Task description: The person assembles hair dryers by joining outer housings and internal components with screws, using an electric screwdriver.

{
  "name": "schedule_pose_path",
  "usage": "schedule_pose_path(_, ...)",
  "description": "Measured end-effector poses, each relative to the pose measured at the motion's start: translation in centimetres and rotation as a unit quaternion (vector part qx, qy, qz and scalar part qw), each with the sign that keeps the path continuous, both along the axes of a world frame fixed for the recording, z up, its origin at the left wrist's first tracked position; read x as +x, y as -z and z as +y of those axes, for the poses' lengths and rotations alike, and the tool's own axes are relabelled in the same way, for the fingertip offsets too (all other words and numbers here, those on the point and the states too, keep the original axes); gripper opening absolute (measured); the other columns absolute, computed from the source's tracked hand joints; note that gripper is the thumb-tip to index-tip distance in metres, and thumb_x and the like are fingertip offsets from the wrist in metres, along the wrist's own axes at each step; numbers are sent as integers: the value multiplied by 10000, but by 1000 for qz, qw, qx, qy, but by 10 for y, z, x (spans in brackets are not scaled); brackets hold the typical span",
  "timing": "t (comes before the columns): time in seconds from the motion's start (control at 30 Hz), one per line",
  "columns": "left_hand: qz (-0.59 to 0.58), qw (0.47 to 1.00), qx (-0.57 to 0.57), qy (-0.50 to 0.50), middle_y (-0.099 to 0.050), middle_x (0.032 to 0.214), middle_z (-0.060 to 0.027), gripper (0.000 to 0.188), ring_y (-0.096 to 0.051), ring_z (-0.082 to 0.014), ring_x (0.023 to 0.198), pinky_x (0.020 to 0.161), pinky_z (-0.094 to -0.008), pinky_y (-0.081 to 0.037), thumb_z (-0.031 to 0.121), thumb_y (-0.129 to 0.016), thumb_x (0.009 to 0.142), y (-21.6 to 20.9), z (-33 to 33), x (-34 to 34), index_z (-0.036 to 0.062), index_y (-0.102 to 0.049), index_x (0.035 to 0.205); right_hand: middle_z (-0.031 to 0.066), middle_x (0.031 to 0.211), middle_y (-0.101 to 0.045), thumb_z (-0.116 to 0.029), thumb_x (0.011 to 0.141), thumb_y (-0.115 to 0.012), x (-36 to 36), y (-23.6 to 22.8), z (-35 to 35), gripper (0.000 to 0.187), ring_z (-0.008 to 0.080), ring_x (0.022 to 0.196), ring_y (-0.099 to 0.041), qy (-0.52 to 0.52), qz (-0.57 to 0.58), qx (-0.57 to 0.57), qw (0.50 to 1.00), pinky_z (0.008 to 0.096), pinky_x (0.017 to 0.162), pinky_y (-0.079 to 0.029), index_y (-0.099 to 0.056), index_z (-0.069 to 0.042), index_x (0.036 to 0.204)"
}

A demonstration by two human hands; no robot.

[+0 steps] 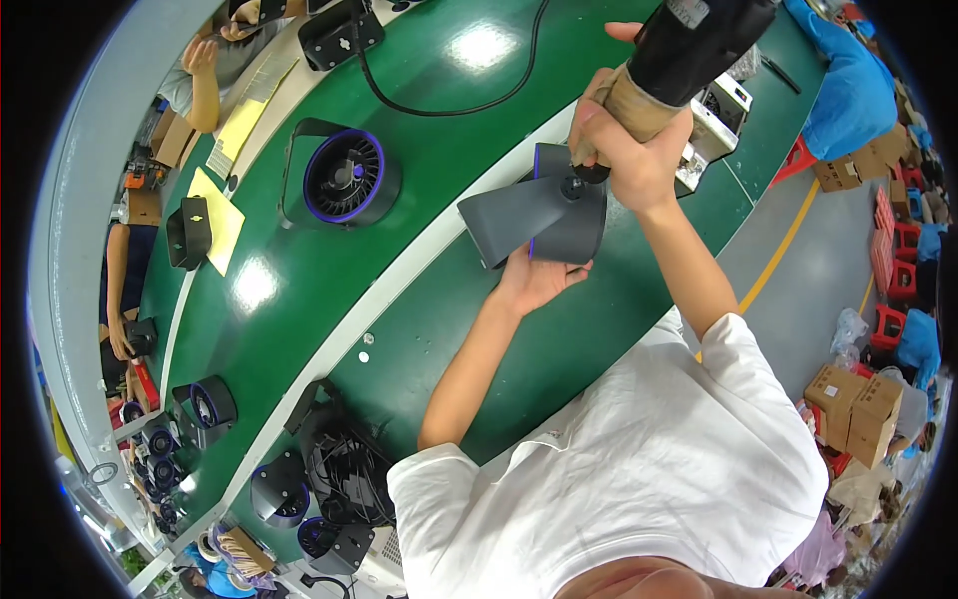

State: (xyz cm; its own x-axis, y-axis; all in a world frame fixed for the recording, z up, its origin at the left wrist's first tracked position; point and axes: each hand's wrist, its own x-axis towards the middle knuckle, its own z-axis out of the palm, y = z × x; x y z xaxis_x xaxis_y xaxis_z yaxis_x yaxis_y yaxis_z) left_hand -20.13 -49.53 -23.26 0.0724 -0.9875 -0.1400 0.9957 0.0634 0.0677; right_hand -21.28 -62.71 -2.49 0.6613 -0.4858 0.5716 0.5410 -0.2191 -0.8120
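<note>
My right hand (644,165) is wrapped around a black electric screwdriver (699,45) with tan wrapping near its nose. The tool slants down, and its tip is at or just above a dark round screw head (572,187) on a grey metal bracket (509,222). This bracket lies across a dark cylindrical fan housing (569,240) with a purple rim. Beneath the housing, my left hand (539,282) supports it, fingers curled under its lower edge. The screw head's far side is partly hidden by the screwdriver.
Another purple-rimmed fan (344,178) with a bracket stands across the white strip. A black cable (439,112) loops behind it. Bundled black cords (344,469) and more fans (279,491) sit lower left. A silver metal fixture (711,135) is beyond my right hand. Co-workers' arms (203,90) show far left.
</note>
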Motion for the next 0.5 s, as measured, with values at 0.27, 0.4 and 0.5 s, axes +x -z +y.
schedule_pose_path(0.27, 17, 1000, 9, -10, -490, 1326, -182, 612, -568, -282, 1009, 819, -396, -512, 451, -314, 976, -8, 0, 1, -8, -381, 1375, 82, 594, -535, 37, 751, -538, 2, 1, 2, 581, 138, 427, -511, -10, 11, -1, 1000, 241, 417, -401, -325, 58, 1292)
schedule_pose_path(0.4, 27, 999, 18, -6, -524, 1273, -171, 612, -573, -289, 999, 837, -403, -502, 482, -317, 968, -5, -3, 2, 1, -420, 1333, 69, 622, -547, 49, 733, -559, 2, -4, 5, 612, 129, 456, -517, -15, 30, 28, 999, 240, 437, -397, -331, 49, 1301)
schedule_pose_path(0.5, 21, 999, 29, -2, -593, 1165, -154, 631, -592, -306, 989, 866, -413, -489, 548, -328, 954, -3, -3, 2, 17, -490, 1256, 46, 688, -572, 88, 733, -585, 1, -5, 5, 644, 114, 513, -527, -41, 40, 82, 995, 239, 484, -399, -330, 29, 1322)
